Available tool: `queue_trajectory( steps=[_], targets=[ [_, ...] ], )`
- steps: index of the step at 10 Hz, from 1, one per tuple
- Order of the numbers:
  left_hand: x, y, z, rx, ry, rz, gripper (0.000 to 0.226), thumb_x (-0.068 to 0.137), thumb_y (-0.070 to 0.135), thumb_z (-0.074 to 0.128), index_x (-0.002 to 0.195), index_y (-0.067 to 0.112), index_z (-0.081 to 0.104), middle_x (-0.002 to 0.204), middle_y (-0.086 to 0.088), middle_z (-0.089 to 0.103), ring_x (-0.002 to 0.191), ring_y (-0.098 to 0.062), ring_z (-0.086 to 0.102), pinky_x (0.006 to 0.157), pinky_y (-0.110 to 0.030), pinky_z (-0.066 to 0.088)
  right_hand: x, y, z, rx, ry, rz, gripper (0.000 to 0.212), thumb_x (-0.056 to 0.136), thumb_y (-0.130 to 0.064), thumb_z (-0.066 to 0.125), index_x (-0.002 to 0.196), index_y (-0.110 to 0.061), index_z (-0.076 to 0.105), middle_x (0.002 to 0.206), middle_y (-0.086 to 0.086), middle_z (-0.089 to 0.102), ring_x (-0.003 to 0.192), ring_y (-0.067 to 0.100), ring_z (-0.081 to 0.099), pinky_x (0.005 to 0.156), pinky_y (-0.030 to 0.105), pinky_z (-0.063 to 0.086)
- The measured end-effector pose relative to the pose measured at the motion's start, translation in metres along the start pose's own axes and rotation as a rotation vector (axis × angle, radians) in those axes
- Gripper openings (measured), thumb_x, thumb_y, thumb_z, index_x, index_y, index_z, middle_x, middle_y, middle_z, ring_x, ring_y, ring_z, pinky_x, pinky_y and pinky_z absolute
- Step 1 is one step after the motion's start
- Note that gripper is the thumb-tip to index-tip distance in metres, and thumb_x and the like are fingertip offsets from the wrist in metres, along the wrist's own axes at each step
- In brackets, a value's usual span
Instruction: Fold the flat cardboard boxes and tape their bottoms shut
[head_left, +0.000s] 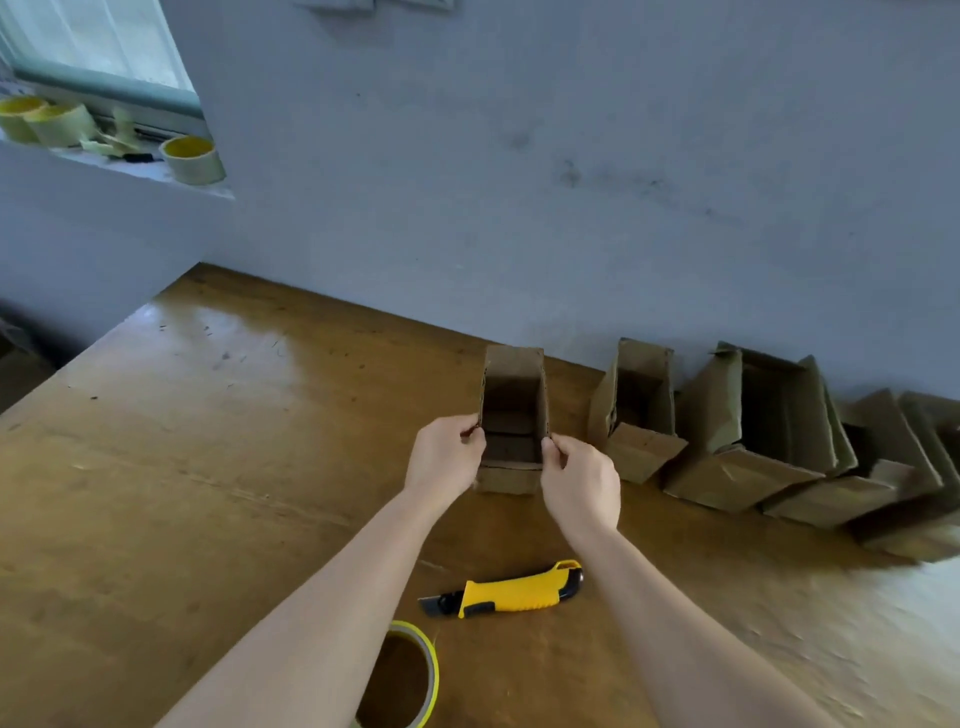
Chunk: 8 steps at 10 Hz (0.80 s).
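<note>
A scuffed brown wooden table runs up to a grey painted wall; at the far left a window ledge carries several pale rolls of tape.

Both hands meet at a small cardboard box that stands on the table close to the wall, with its open side turned up toward the camera. The left hand pinches the near end of the box's left wall between thumb and curled fingers. The right hand pinches the near end of the right wall in the same way, so the box sits between the two grips. A near flap hangs down in front, below the hands.

Just to the right of the held box, a row of folded boxes leans along the foot of the wall, their openings also facing up, each overlapping the next out to the frame's edge.

Nearer the person than the grip, between the two forearms, a yellow and black utility knife lies flat on the table, its blade end pointing left. Nearer still, under the left forearm, a yellow-edged tape roll rests on the table, partly cut off by the bottom of the frame.
</note>
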<state>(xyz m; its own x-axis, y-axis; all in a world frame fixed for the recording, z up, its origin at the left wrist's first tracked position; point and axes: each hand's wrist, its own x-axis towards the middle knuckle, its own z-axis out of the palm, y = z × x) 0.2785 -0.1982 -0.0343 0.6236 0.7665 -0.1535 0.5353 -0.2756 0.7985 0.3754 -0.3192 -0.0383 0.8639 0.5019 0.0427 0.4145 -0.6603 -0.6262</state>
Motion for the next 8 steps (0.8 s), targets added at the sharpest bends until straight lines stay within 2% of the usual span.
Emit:
queue_trajectory(
  steps=[1,2,3,4,5,6,7,8],
  targets=[
    [0.019,0.016,0.012,0.009,-0.030,0.075,0.036,0.100,0.026,0.047,0.135,0.021,0.056,0.121,0.003,0.066,0.086,-0.006,0.066,0.066,-0.009,0.050,0.016,0.004,-0.007,-0.036,0.080,-0.023,0.022,0.097,-0.023,0.055,0.111,-0.014,0.070,0.102,0.002,0.068,0.082,0.013,0.058,0.066,0.021,0.043],
    [0.035,0.031,0.024,0.026,-0.061,0.127,0.036,0.099,0.026,0.048,0.134,0.019,0.056,0.130,0.000,0.061,0.113,-0.012,0.059,0.094,-0.027,0.051,0.033,0.003,-0.013,-0.077,0.117,0.015,0.018,0.095,-0.022,0.059,0.105,-0.016,0.073,0.097,0.001,0.071,0.084,0.016,0.063,0.066,0.022,0.045],
    [0.048,0.041,0.034,0.035,-0.066,0.159,0.037,0.099,0.027,0.049,0.135,0.018,0.055,0.133,-0.001,0.059,0.118,-0.014,0.057,0.099,-0.032,0.048,0.047,0.003,-0.016,-0.111,0.136,0.042,0.017,0.095,-0.022,0.059,0.102,-0.017,0.073,0.094,0.001,0.071,0.082,0.015,0.063,0.065,0.024,0.048],
    [0.057,0.048,0.041,0.064,-0.067,0.187,0.038,0.099,0.028,0.050,0.136,0.019,0.054,0.133,-0.001,0.059,0.118,-0.015,0.057,0.097,-0.023,0.044,0.055,0.003,-0.015,-0.148,0.138,0.063,0.018,0.096,-0.023,0.057,0.103,-0.018,0.073,0.096,0.000,0.070,0.083,0.015,0.063,0.064,0.024,0.045],
    [0.061,0.049,0.046,0.078,-0.064,0.202,0.039,0.098,0.030,0.051,0.135,0.019,0.054,0.132,-0.001,0.060,0.117,-0.016,0.057,0.090,-0.021,0.042,0.057,0.002,-0.013,-0.156,0.126,0.068,0.019,0.096,-0.023,0.056,0.104,-0.018,0.073,0.097,0.001,0.070,0.085,0.017,0.064,0.067,0.027,0.050],
    [0.059,0.048,0.047,0.119,-0.093,0.221,0.038,0.098,0.034,0.050,0.131,0.019,0.057,0.126,-0.003,0.063,0.111,-0.017,0.060,0.084,-0.023,0.046,0.054,0.004,-0.014,-0.125,0.101,0.052,0.020,0.097,-0.022,0.055,0.108,-0.018,0.071,0.102,0.001,0.070,0.089,0.018,0.064,0.070,0.027,0.051],
    [0.053,0.045,0.044,0.180,-0.059,0.258,0.036,0.097,0.038,0.049,0.125,0.018,0.060,0.122,-0.005,0.064,0.108,-0.019,0.061,0.076,-0.021,0.040,0.047,0.005,-0.020,-0.085,0.110,0.011,0.022,0.096,-0.022,0.055,0.113,-0.018,0.069,0.107,0.001,0.067,0.091,0.016,0.063,0.070,0.022,0.047],
    [0.041,0.038,0.031,0.185,-0.037,0.196,0.042,0.096,0.039,0.051,0.135,0.020,0.053,0.137,-0.004,0.055,0.123,-0.020,0.052,0.093,-0.028,0.042,0.031,0.010,-0.033,-0.026,0.165,-0.013,0.022,0.095,-0.024,0.058,0.113,-0.018,0.069,0.109,-0.002,0.064,0.084,0.009,0.056,0.064,0.015,0.041]
  ],
)
